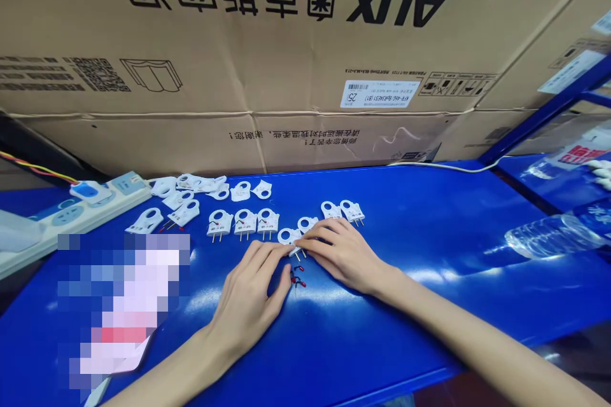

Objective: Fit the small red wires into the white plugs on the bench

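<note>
Basically, left hand (252, 283) and right hand (346, 254) had fingers (315, 245) clamped on white plug (294, 252), best steadied clear of prongs (297, 257).

Blue table (372, 337) under white plugs (245, 224)

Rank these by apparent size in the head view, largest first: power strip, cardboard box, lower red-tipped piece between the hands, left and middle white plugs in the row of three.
1. Cardboard box
2. Power strip
3. Left plug and middle plug: too alike to rank
4. Lower red-tipped piece
</note>
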`<state>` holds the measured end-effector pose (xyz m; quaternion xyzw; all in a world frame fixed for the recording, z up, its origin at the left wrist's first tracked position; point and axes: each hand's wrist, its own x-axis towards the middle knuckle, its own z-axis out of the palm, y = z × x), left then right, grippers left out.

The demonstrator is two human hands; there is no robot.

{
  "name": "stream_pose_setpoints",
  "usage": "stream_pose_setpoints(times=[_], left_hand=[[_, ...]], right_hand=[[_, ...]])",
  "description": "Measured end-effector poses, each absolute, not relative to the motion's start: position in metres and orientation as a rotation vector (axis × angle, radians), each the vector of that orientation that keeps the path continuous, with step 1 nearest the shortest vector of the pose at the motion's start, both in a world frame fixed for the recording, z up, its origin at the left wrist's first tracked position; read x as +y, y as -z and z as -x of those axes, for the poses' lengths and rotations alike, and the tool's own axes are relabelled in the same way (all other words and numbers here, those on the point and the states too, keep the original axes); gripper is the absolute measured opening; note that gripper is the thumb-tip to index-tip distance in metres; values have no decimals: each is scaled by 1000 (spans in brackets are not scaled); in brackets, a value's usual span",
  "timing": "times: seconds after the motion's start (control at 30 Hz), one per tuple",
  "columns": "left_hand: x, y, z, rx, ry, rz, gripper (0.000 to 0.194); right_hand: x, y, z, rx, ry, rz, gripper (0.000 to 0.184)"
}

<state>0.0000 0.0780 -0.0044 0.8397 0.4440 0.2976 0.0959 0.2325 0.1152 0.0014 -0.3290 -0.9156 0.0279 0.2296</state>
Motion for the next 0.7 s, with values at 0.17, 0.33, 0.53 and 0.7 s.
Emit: stream_pose_setpoints(times=[0.17, 0.33, 0.53, 0.7], left_hand=[[78, 5, 0, 1323, -881, -2517, 35], [78, 6, 1, 1386, -809, -2496, 38], [78, 6, 0, 1395, -809, -2493, 34], [77, 6, -1, 1389, -833, -2496, 33]], right_hand=[[121, 1, -230, -2479, -35, 905, 24], [128, 1, -226, -2458, -17, 908, 23], [142, 5, -218, -2460, 43, 996, 21], [152, 3, -212, -2478, 93, 1120, 19]])
